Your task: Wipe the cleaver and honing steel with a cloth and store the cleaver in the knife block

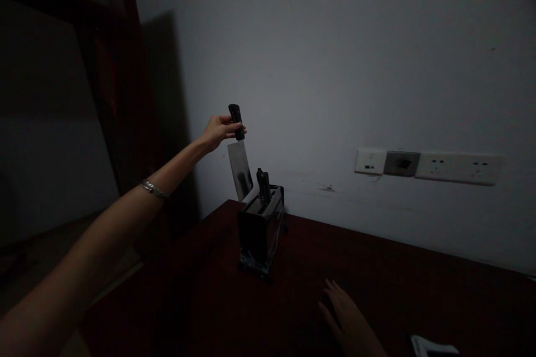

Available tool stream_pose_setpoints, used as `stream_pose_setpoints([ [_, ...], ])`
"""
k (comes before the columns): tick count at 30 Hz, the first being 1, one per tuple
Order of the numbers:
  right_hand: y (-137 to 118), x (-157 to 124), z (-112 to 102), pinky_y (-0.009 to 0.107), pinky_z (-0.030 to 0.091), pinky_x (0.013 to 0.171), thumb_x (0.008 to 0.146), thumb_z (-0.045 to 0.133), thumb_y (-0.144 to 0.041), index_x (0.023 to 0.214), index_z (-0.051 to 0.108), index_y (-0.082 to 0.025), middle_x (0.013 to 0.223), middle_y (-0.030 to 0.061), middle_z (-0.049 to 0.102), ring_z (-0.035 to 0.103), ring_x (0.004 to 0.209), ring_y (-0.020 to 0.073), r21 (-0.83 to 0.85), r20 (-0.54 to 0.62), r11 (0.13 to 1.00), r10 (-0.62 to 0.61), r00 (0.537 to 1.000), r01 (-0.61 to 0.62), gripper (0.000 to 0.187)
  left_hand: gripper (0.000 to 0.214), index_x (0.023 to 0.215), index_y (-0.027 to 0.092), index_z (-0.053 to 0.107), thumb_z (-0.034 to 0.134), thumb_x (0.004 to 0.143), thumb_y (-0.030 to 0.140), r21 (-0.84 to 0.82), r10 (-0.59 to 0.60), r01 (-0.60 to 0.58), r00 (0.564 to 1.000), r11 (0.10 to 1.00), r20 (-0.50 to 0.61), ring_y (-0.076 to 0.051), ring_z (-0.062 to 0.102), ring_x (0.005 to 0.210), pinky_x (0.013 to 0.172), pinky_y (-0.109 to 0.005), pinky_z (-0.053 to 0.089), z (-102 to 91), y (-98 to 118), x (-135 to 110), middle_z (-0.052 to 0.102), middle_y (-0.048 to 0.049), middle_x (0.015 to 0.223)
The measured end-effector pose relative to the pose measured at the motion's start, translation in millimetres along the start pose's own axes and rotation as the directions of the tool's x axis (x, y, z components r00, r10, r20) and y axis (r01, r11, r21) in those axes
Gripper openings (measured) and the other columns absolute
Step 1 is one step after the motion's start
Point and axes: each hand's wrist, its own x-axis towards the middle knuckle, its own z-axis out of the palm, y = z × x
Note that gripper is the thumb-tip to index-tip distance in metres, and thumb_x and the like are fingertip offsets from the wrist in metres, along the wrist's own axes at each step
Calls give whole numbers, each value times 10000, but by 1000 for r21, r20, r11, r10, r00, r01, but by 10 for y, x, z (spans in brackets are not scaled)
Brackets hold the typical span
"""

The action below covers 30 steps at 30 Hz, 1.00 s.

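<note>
A cleaver [240,169] with a wide steel blade and a black handle hangs blade down from my left hand [220,129], whose fingers are closed round the handle. The blade's lower end is right by the top of a black knife block [253,233]; I cannot tell whether it is in a slot or behind the block. Black-handled knives [263,184] stand upright in the block, their blades hidden. My right hand [341,312] rests low over the dark red table [301,251], fingers stretched out, holding nothing, to the right of the block.
Behind the table rises a pale wall [335,67] with a row of sockets [438,166] on the right. A white-edged object [433,346] lies at the bottom right, partly cut off. Dark red wooden framing [109,78] stands on the left. The room is dim.
</note>
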Motion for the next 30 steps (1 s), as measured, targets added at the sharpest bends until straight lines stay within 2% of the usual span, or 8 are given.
stream_pose_setpoints([
  [5,-9,-1,-6,429,390,988,848,398,-401,1146,583,-151,1279,125,497,422,1200,281,20,-31,1000,-21,999,22,430,182,799,78,584,684,674,165,-24,-22,22,1000,999,9,-195,654,734,823,-440,481,19,-185,50,668,-102,784],
  [10,-22,14,-28,447,390,982,839,412,-409,1134,591,-144,1273,133,501,427,1194,296,63,-24,998,8,1000,-6,435,154,788,79,590,673,680,151,-33,-37,37,999,999,25,-195,656,720,812,-448,483,74,-299,76,665,-98,782],
  [14,-21,11,-34,439,389,986,844,398,-410,1137,591,-151,1280,131,495,418,1204,290,73,-14,997,15,1000,-14,436,160,793,74,586,671,683,152,-34,-63,64,998,997,29,-188,654,719,813,-444,485,116,-334,73,666,-103,784],
  [19,-20,-6,-15,442,389,984,846,406,-394,1129,595,-156,1276,125,503,432,1196,283,81,-60,997,6,998,-1,415,135,791,77,583,657,694,135,-45,-70,72,996,996,46,-188,656,716,821,-448,482,142,-375,75,666,-103,791],
  [30,-61,-6,-76,424,369,1003,864,370,-381,1150,579,-123,1297,142,477,406,1216,278,26,4,999,18,1000,-18,438,194,799,81,586,691,662,170,-35,-85,88,994,996,65,-194,653,736,818,-438,487,194,-429,62,669,-102,794],
])
